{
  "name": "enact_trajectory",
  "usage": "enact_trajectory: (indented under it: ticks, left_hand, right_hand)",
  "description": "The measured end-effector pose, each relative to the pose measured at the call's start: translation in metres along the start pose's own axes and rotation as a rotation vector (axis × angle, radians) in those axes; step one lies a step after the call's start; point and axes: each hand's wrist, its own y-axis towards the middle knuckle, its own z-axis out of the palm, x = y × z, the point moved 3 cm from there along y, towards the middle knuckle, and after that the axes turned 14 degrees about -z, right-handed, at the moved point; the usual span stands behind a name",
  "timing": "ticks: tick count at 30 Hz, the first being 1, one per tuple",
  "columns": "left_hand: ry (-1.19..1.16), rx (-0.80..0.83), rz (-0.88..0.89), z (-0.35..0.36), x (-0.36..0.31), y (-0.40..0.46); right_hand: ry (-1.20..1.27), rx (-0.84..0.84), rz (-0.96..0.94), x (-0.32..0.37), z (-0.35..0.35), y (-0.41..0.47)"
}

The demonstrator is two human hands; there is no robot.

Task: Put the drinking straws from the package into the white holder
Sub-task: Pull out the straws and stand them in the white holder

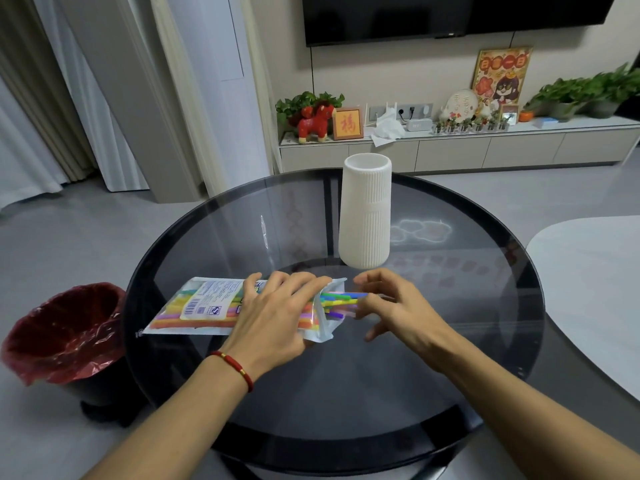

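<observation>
A clear plastic package (194,306) of coloured drinking straws lies flat on the round dark glass table (450,341), its open mouth facing right. My left hand (277,313) presses down on the package near that mouth. Several straw ends (337,301) stick out of the opening. My right hand (391,303) pinches those ends between thumb and fingers. The white ribbed holder (366,213) stands upright just behind both hands, with nothing visible sticking out of its top.
A bin with a red liner (65,334) stands on the floor left of the table. A pale tabletop (595,299) lies to the right. A low cabinet (450,150) with plants and ornaments runs along the far wall.
</observation>
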Motion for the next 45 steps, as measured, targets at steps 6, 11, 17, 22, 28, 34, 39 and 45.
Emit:
enact_trajectory:
  ticks: [6, 11, 17, 22, 28, 34, 39, 45]
  left_hand:
    - [-0.003, 0.034, -0.011, -0.002, -0.005, -0.002]
    - [0.002, 0.134, -0.089, -0.001, 0.007, -0.005]
    - [-0.202, 0.186, -0.116, -0.004, -0.01, -0.002]
    - [-0.146, 0.184, -0.049, 0.006, -0.029, 0.004]
    - [-0.03, 0.262, -0.059, 0.016, -0.023, 0.005]
    - [0.046, 0.277, -0.076, 0.019, -0.027, 0.005]
    - [0.013, 0.19, -0.094, 0.015, -0.034, 0.006]
    - [-0.068, 0.18, -0.002, 0.019, -0.042, 0.0]
  right_hand:
    - [-0.032, -0.127, -0.081, -0.01, 0.001, 0.006]
    - [-0.023, -0.156, -0.053, -0.013, -0.044, 0.009]
    - [-0.168, -0.021, -0.146, 0.0, -0.049, 0.005]
    - [-0.208, 0.12, -0.177, 0.006, -0.041, 0.004]
    - [-0.095, -0.045, -0.17, 0.005, -0.087, 0.002]
    - [0.424, -0.27, -0.109, 0.004, -0.104, 0.004]
    - [0.623, -0.342, 0.04, 0.003, -0.053, 0.003]
    - [0.101, -0.262, -0.022, 0.023, -0.009, 0.004]
